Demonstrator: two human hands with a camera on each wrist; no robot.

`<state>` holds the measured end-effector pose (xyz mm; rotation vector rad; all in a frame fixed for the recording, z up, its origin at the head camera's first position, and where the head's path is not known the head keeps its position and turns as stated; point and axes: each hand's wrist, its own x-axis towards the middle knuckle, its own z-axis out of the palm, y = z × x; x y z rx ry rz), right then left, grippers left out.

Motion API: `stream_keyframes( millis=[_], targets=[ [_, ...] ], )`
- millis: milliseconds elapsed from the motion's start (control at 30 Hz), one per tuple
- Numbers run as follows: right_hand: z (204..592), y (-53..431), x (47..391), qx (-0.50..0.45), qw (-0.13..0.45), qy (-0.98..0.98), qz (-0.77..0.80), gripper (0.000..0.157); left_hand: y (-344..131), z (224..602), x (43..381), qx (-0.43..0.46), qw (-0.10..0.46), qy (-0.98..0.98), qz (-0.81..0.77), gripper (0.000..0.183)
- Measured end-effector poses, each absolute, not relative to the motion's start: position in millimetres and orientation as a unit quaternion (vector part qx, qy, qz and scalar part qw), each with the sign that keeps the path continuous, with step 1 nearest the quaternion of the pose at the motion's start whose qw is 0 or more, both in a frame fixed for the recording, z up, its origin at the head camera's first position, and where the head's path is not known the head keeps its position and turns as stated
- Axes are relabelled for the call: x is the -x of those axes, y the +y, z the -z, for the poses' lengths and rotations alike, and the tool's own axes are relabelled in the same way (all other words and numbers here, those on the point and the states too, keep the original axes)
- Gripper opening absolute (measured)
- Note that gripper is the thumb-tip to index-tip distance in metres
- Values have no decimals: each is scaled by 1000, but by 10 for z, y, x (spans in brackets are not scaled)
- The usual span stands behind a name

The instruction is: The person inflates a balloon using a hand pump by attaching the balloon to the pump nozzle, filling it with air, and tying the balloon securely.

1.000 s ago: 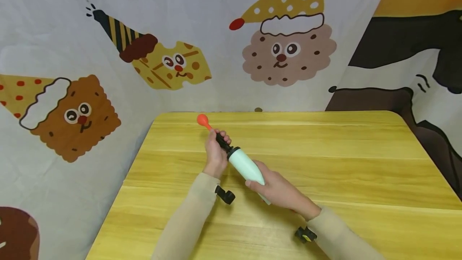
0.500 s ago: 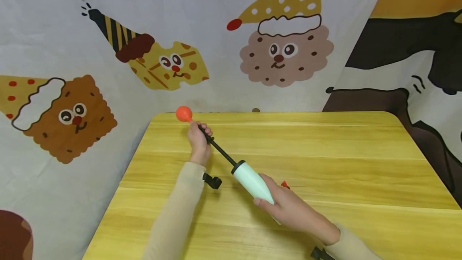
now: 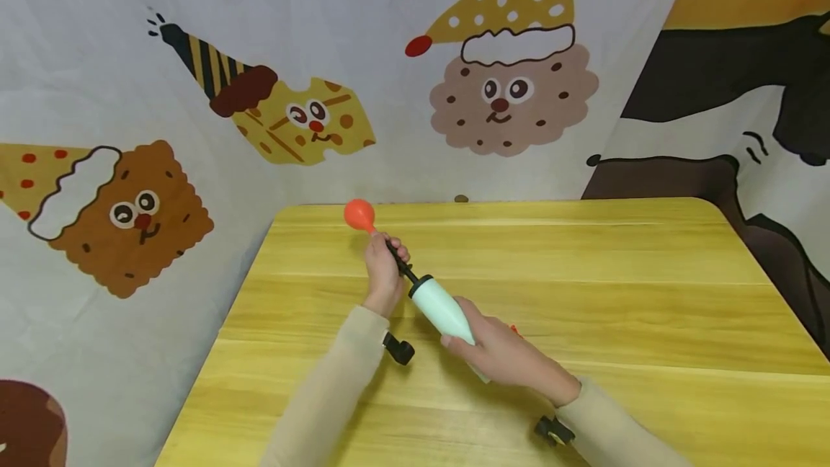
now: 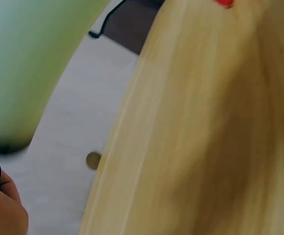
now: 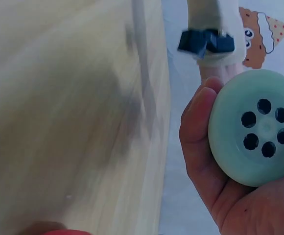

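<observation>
A mint-green hand balloon pump (image 3: pixel 439 307) slants across the table in the head view. My left hand (image 3: pixel 382 272) grips its black upper end, beside the neck of a small, round, partly inflated orange-red balloon (image 3: pixel 359 215). My right hand (image 3: pixel 502 352) is wrapped round the lower part of the mint barrel. Between the left hand and the barrel's black collar a short piece of black rod shows. In the right wrist view the barrel's end face (image 5: pixel 230 127) has a ring of dark holes.
A wooden table (image 3: pixel 616 272) lies under both hands. A small red piece (image 3: pixel 515 331) is partly hidden behind the right hand. Behind the table hangs a cloth (image 3: pixel 402 128) printed with cartoon biscuits. Black cameras (image 3: pixel 398 349) sit on the wrists.
The pump's rod came out long half a second ago and is now mostly pushed back in, the hands drawing closer. The balloon looks larger than one second ago.
</observation>
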<state>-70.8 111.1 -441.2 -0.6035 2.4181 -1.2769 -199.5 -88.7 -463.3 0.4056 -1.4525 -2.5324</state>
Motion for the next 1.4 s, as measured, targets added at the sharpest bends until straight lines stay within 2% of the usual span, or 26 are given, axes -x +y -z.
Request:
stream_keyframes(
  millis=[133,300,467,667,833,1133,1400],
  targets=[
    [4433,1032,828,206,172,847,459,67,-800,4669,1933,-127,80,-522,839,35],
    [4447,979,834,188,172,850,462,68,-814,4661,1974,-127,88,-516,843,35],
    [4403,1031,732,186,155,857,456,67,-898,4582,2055,-136,93,-508,845,33],
    [4376,1224,510,195,166,862,437,72,-1190,4529,2170,-153,142,-470,858,32],
    [4409,1338,420,216,167,857,438,66,-1273,4522,2148,-151,151,-454,865,32],
    [4458,1245,536,213,167,854,445,67,-1085,4547,2030,-134,148,-454,868,34],
    [4427,1133,797,208,167,848,458,69,-790,4601,1886,-130,117,-460,871,34]
  ],
)
